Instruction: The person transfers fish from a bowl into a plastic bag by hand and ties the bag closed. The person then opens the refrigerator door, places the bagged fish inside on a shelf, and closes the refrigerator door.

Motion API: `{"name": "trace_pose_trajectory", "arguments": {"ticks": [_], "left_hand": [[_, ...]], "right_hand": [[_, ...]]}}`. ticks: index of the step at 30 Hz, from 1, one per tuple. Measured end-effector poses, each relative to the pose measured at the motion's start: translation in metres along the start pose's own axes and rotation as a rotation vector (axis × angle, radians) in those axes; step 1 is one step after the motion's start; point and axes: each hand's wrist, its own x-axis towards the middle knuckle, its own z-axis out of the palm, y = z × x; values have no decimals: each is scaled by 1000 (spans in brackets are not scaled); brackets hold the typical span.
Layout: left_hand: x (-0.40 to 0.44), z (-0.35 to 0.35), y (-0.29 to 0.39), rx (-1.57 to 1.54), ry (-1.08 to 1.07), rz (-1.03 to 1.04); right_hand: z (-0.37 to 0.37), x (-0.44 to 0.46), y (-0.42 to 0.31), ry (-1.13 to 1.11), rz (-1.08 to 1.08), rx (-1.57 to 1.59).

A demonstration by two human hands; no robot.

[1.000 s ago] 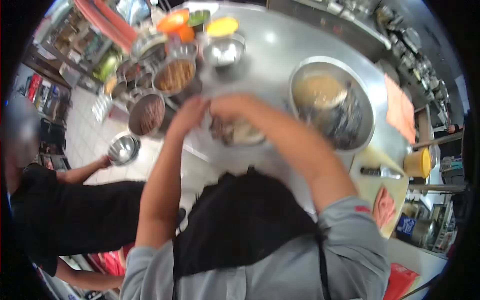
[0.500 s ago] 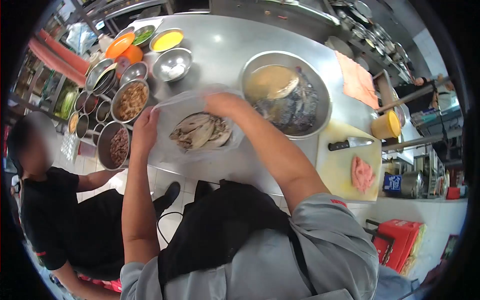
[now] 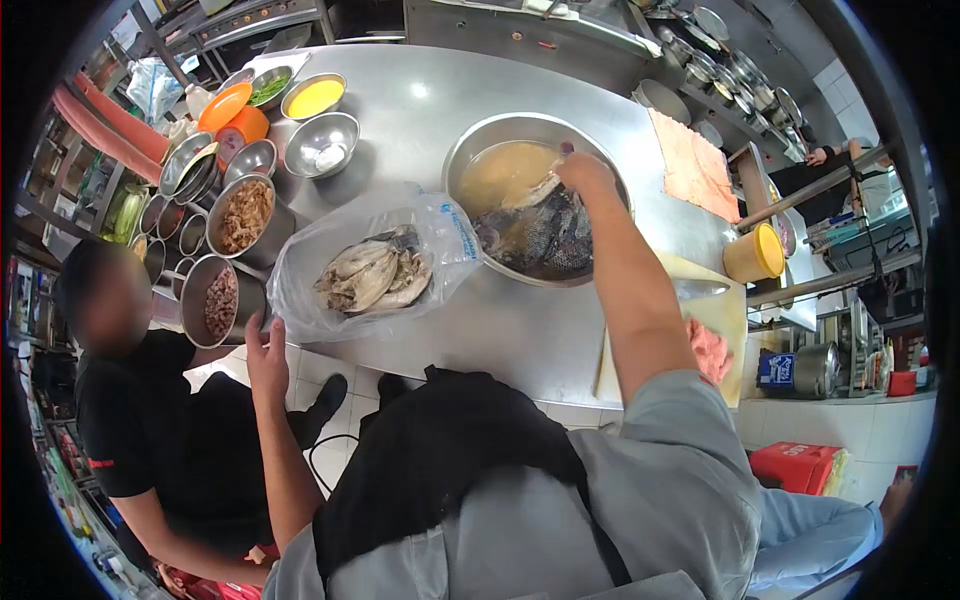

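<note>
My right hand [image 3: 585,174] is over the large metal bowl [image 3: 459,143], its fingers closed on the end of a fish [image 3: 533,192] that is partly in cloudy liquid. More dark-scaled fish [image 3: 560,238] lie in the same bowl. To the left, a clear plastic bag [image 3: 292,285] rests spread open on the steel table, with split, pale-fleshed fish [image 3: 372,272] inside. Beside the bag's lower left edge is my left hand [image 3: 267,362], fingers apart and holding nothing.
A cutting board [image 3: 735,340] carries a knife [image 3: 700,289] and pink cloth [image 3: 708,350], partly behind my right arm. Pots of meat pieces [image 3: 221,300], bowls and an orange container [image 3: 245,125] crowd the left side. A person in black [image 3: 150,420] is close on my left.
My right hand has left the bag and reached into the bowl, taking hold of a fish. My left hand has let go of the bag and dropped lower.
</note>
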Motion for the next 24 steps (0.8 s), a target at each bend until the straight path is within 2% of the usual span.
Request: {"name": "trace_pose_trajectory", "arguments": {"ticks": [2, 5, 8, 11, 18, 22, 24], "left_hand": [[-11, 4, 3, -83, -21, -90], [-21, 8, -10, -278, -44, -203], [-43, 24, 5, -436, -59, -320], [-63, 36, 7, -534, -124, -410], [-77, 55, 11, -766, -246, -497], [-73, 70, 14, -925, -334, -550], [-71, 78, 16, -1016, -373, -587]], "right_hand": [[-12, -24, -21, 19, 70, 61], [-9, -18, -38, -76, 223, 108], [14, 22, -34, -116, 83, 228], [-7, -6, -46, 14, 206, 462], [-64, -57, -42, 418, -65, 529], [-83, -70, -30, 565, -222, 478], [-88, -75, -24, 536, -261, 479]]}}
